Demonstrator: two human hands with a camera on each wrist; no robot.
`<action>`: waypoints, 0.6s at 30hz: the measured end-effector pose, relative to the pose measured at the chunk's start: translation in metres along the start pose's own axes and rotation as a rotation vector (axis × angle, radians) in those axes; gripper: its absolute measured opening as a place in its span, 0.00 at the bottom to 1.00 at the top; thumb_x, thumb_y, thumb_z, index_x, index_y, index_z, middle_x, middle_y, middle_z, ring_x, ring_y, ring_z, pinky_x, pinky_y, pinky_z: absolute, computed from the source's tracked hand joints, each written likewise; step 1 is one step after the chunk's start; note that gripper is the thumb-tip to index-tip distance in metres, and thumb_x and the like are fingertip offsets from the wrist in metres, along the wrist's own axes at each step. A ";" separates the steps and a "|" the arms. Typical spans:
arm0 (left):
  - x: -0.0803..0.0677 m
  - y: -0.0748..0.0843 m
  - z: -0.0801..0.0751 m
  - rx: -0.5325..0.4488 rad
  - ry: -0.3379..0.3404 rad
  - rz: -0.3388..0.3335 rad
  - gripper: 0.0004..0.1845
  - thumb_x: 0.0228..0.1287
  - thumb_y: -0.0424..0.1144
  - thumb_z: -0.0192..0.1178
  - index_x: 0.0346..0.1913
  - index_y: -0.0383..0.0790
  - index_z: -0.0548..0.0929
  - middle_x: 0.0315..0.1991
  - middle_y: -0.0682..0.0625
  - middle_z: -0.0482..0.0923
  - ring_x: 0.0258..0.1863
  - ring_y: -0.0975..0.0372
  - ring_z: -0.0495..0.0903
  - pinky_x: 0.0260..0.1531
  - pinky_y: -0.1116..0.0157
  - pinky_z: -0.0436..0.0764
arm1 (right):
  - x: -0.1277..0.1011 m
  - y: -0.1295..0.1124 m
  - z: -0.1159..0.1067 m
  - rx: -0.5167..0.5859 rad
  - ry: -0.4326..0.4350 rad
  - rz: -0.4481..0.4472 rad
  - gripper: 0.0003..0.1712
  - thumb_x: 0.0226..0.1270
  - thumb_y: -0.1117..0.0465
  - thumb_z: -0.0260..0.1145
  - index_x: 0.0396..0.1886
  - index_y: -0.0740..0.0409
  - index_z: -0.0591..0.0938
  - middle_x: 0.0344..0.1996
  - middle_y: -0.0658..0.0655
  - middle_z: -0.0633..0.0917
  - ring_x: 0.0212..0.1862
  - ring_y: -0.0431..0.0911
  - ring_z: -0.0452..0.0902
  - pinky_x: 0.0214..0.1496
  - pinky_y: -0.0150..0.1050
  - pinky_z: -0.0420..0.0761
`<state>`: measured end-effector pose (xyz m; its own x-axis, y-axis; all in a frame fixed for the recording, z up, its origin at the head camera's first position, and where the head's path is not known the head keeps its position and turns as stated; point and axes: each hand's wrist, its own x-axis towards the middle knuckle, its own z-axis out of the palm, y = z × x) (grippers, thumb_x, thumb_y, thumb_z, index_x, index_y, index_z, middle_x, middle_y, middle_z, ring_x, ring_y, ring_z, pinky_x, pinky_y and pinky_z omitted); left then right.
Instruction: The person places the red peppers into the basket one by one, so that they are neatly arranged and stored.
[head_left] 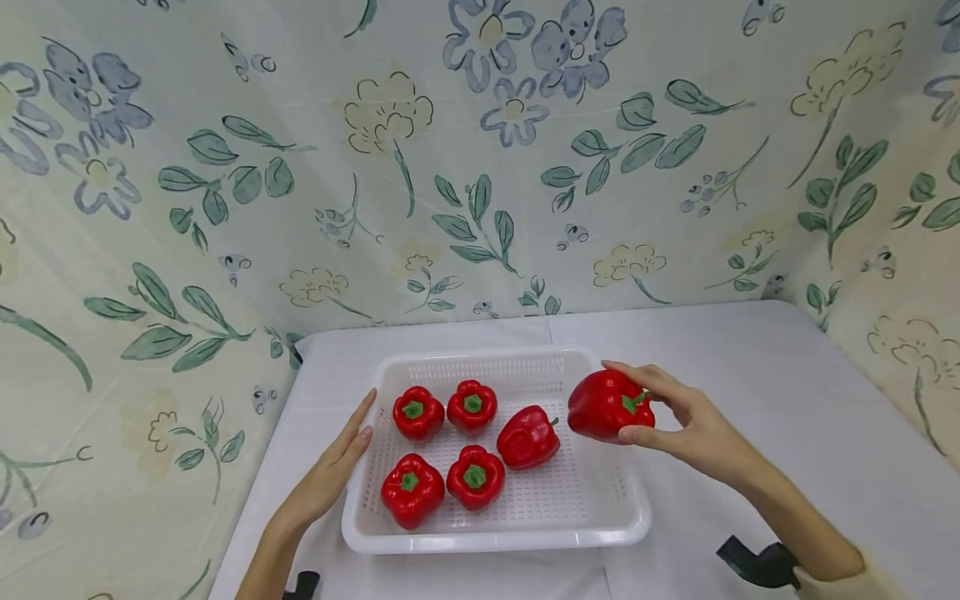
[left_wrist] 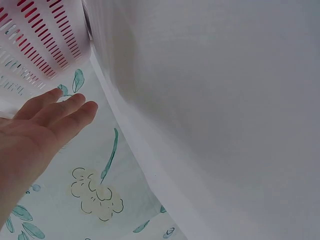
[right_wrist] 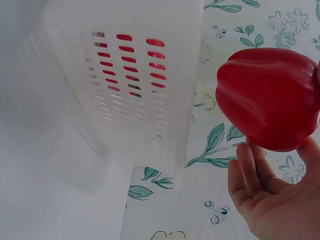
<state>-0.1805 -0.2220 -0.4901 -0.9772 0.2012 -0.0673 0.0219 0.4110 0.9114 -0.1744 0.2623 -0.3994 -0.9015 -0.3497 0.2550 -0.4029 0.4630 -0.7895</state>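
My right hand (head_left: 660,408) grips a red bell pepper (head_left: 606,406) just above the right rim of a white slotted basket (head_left: 600,533). The right wrist view shows that pepper (right_wrist: 272,97) against my fingers (right_wrist: 250,175), next to the basket wall (right_wrist: 140,80). Several red peppers lie in the basket: two at the back (head_left: 418,412) (head_left: 472,407), two at the front (head_left: 412,490) (head_left: 474,477), and one on its side (head_left: 528,437). My left hand (head_left: 341,462) rests flat with straight fingers against the basket's left side; its fingers (left_wrist: 60,112) show in the left wrist view.
The basket stands on a white-covered table (head_left: 750,375). Floral cloth walls (head_left: 450,167) close in the back, left and right sides. Bare tabletop stretches to the right of the basket. Dark wrist straps (head_left: 757,562) show at the bottom edge.
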 end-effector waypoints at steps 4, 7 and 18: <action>0.000 0.000 0.000 -0.008 0.001 0.004 0.32 0.83 0.52 0.44 0.81 0.76 0.48 0.86 0.50 0.46 0.79 0.34 0.58 0.41 0.54 0.92 | 0.005 -0.007 0.011 0.013 -0.063 0.035 0.45 0.57 0.56 0.80 0.75 0.41 0.74 0.60 0.52 0.80 0.59 0.45 0.77 0.44 0.38 0.91; 0.000 0.000 0.000 -0.008 -0.001 0.008 0.32 0.83 0.52 0.44 0.82 0.75 0.48 0.86 0.50 0.46 0.79 0.34 0.58 0.41 0.54 0.92 | 0.006 -0.008 0.018 0.013 -0.118 0.063 0.46 0.54 0.51 0.82 0.74 0.39 0.75 0.61 0.55 0.80 0.59 0.52 0.78 0.45 0.40 0.92; -0.001 0.000 0.000 -0.010 -0.008 0.021 0.32 0.83 0.51 0.43 0.83 0.72 0.48 0.86 0.49 0.44 0.79 0.33 0.56 0.42 0.52 0.91 | 0.008 -0.004 0.040 -0.015 -0.329 0.065 0.42 0.55 0.47 0.81 0.71 0.43 0.79 0.56 0.53 0.82 0.59 0.51 0.79 0.52 0.51 0.90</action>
<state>-0.1798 -0.2218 -0.4898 -0.9748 0.2172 -0.0512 0.0404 0.3972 0.9168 -0.1738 0.2252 -0.4162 -0.8267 -0.5626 0.0086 -0.3510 0.5037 -0.7893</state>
